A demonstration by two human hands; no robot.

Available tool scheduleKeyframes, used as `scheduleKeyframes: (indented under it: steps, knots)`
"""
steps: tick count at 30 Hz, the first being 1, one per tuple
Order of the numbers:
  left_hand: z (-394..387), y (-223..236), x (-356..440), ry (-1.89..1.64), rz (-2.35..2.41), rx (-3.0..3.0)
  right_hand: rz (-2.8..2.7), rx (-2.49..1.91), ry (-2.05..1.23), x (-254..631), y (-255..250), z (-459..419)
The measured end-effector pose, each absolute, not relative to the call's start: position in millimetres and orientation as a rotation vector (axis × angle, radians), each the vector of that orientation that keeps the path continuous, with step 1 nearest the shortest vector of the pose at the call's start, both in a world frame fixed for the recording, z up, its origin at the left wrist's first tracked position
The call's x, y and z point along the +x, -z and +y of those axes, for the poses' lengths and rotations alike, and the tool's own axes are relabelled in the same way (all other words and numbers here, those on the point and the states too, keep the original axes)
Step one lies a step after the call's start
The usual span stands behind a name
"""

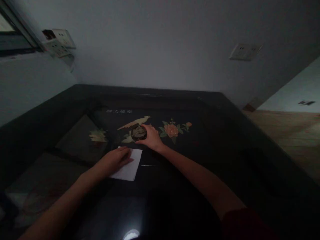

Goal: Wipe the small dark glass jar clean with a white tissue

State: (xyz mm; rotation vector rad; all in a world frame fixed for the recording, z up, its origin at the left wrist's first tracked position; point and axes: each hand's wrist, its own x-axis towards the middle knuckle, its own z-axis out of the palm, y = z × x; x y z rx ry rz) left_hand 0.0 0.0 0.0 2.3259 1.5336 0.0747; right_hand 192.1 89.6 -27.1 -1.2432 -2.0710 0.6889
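Observation:
My right hand (152, 138) is closed around the side of a round, glossy dark-brown glass dish (139, 133), which looks like an ashtray. The dish is at the painted bird on the dark tabletop (190, 166); I cannot tell whether it touches the surface. Nearer to me, my left hand (121, 157) rests with bent fingers on a sheet of white paper (130, 170), its fingertips pressed on the upper part. The paper lies flat on the table, just below and left of the dish.
A painted pink flower (171, 130) decorates the tabletop right of my hand. Dark, rectangular flat shapes (80, 140) show at the left. The table's back edge meets a grey wall (155, 50) with sockets (245, 51). A wooden floor (295, 133) lies to the right.

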Motion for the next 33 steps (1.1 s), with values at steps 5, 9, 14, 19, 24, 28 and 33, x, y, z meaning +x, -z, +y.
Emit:
scheduleKeyframes:
  steps: [5, 9, 14, 19, 24, 28, 33]
  knots:
    - [-1.0, -1.1, 3.9, -0.056, 1.546, 2.341, -2.052, -1.243, -0.696, 221.5, 27.7, 84.0]
    - [-3.5, -4.3, 10.4, -0.018, 1.525, 2.358, -2.036, -1.224, -0.692, 248.3, 27.3, 79.8]
    - [-10.9, -10.6, 45.9, 0.014, 1.385, 2.358, -2.029, -1.226, -0.667, 283.3, 26.0, 70.2]
    - [-17.7, -15.4, 104.5, 0.034, 1.292, 2.431, -2.037, -1.258, -0.636, 312.8, 22.6, 61.2]
    - [-15.2, -14.6, 151.5, 0.040, 1.301, 2.462, -2.062, -1.291, -0.618, 329.6, 19.1, 56.6]
    - [-10.3, -9.4, 164.3, 0.065, 1.305, 2.470, -2.054, -1.309, -0.603, 332.3, 18.9, 54.2]
    - [-9.2, -2.4, 163.8, 0.075, 1.323, 2.480, -2.086, -1.305, -0.575, 332.1, 22.7, 54.8]
